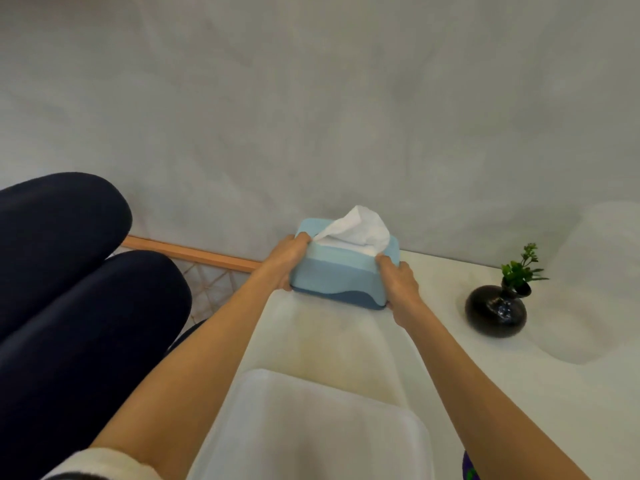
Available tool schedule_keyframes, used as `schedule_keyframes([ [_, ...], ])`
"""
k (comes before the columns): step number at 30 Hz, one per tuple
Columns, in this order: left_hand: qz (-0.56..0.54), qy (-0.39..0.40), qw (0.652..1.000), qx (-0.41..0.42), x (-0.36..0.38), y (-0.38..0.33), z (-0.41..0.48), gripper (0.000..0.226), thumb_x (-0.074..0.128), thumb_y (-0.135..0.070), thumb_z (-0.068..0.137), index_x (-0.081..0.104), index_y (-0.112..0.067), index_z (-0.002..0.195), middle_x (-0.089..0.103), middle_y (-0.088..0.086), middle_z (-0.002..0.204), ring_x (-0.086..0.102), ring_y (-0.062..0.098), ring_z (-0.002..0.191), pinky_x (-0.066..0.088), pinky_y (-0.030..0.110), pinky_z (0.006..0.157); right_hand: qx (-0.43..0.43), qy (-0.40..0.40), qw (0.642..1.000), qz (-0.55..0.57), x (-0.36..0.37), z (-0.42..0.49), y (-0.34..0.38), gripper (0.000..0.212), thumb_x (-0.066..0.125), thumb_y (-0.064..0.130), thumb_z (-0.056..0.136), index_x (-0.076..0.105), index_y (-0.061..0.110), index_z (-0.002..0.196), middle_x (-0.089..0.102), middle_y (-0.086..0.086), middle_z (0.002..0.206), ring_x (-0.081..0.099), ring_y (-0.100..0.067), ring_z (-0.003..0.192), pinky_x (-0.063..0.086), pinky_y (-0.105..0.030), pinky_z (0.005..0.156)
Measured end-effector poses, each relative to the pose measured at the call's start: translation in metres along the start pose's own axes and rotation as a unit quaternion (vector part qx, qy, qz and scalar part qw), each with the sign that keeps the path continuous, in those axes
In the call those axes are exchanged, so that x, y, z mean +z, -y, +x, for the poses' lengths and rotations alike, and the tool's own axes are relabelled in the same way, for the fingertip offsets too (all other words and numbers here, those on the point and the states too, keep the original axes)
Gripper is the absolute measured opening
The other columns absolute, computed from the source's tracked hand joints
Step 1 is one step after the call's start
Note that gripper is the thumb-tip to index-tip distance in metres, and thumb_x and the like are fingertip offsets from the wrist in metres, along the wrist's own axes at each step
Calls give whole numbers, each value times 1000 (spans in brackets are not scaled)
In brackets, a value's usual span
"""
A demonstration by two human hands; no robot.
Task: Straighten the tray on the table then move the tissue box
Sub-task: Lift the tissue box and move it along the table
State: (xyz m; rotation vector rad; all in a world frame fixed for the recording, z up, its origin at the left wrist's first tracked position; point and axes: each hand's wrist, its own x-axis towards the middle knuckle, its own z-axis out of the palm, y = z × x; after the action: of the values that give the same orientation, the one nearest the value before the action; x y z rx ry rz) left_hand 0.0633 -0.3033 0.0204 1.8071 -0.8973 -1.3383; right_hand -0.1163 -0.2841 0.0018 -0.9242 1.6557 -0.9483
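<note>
One bench (pixel 450 393), one tray (pixel 311 427), one tissue box (pixel 341 275) and one vase (pixel 495 311) are seen. The tray lies at the near edge. The box is held at the bench's far left corner, clasped at both ends: left hand (pixel 287 259) and right hand (pixel 398 284), fingers (pixel 384 261) curled shut over its top. Bare bench is left between box and vase.
</note>
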Motion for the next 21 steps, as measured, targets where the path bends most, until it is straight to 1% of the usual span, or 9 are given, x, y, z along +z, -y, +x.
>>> schedule_keyframes([
  [3,6,1,1000,-8,-7,1,16,45,36,-36,93,39,-15,133,43,9,123,42,33,106,43,58,86,7,-2,1000,-6,13,12,0,54,45,44,92,39,9,133,47,-10,108,50,-28,95,47,-39,79],
  [6,0,10,1000,-15,-10,2,31,46,36,-35,94,38,-15,135,42,11,134,41,36,118,42,63,95,-5,-10,1000,-15,21,21,4,51,43,41,93,39,9,133,46,-9,107,48,-26,93,42,-36,74],
  [10,8,10,1000,-4,-10,0,44,44,35,-35,94,40,-15,132,43,11,131,42,34,113,44,64,93,-16,-14,999,-26,26,33,7,52,41,42,95,37,9,135,46,-8,107,47,-24,93,41,-35,74],
  [13,4,6,1000,3,-10,-4,52,43,36,-35,93,40,-15,131,43,10,128,42,36,116,45,63,91,-19,-13,999,-25,29,39,12,54,40,43,95,34,10,137,48,-10,112,46,-23,94,40,-35,76],
  [15,8,7,1000,6,-10,-5,54,37,37,-34,92,42,-16,123,45,10,122,44,34,110,45,59,88,-16,-13,1000,-21,30,42,14,55,40,43,95,34,10,138,49,-11,116,45,-24,95,40,-35,77],
  [18,9,12,1000,7,-10,-5,56,26,37,-33,93,42,-17,113,45,8,115,43,32,104,45,56,86,-12,-11,999,-29,30,45,14,56,40,44,95,33,10,139,50,-14,129,45,-23,95,40,-35,77],
  [21,9,14,1000,8,-9,-5,56,30,36,-33,94,41,-16,117,45,9,118,43,33,107,46,58,89,-8,-9,999,-41,29,46,14,57,40,46,95,33,10,139,50,-14,130,45,-23,95,40,-34,77],
])
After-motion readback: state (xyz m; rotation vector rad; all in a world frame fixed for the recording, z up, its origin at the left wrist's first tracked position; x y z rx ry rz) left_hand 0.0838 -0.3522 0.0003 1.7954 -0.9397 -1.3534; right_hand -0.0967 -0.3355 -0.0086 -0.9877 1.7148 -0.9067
